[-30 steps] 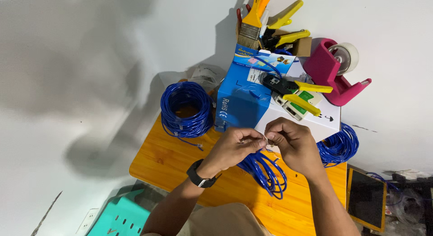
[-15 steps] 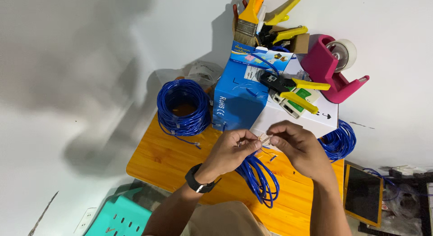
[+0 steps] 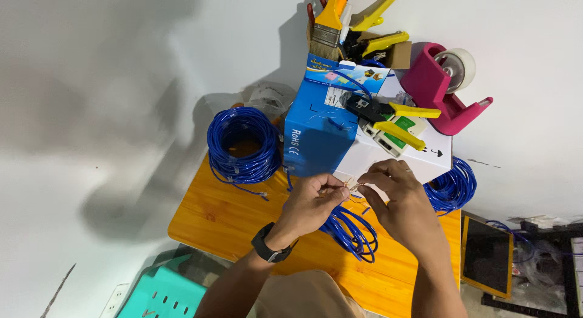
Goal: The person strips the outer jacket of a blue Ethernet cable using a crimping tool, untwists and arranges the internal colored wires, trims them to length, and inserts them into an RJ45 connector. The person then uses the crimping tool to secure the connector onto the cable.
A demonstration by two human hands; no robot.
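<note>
Fingertips of both hands are meeting over the near edge of the white and blue cardboard box (image 3: 388,163), just where they were half a second ago and a second ago; little has changed beyond a small drift of the whole view. The left hand (image 3: 313,202), with a black watch on its wrist, is pinching the end of a thin blue network cable (image 3: 352,230) between thumb and forefinger, closed on it. The right hand (image 3: 398,196) is closing its fingertips on the same cable end from the other side, where the small pale wire tips (image 3: 352,185) are showing between the two hands. Whether a clear plug is there too is too small to tell. Judging by how steady the hands are staying, the fine work on the cable tip is carrying on rather than finishing.

Loops of the held cable are hanging down onto the orange wooden table (image 3: 218,218) below the hands. A coiled bundle of blue cable (image 3: 243,145) is lying to the left, well apart, and another blue coil (image 3: 452,187) is lying just right of the box. A yellow-handled crimping tool (image 3: 395,120) is resting on the box top, with a pink tape dispenser (image 3: 440,90) beyond it.
</note>
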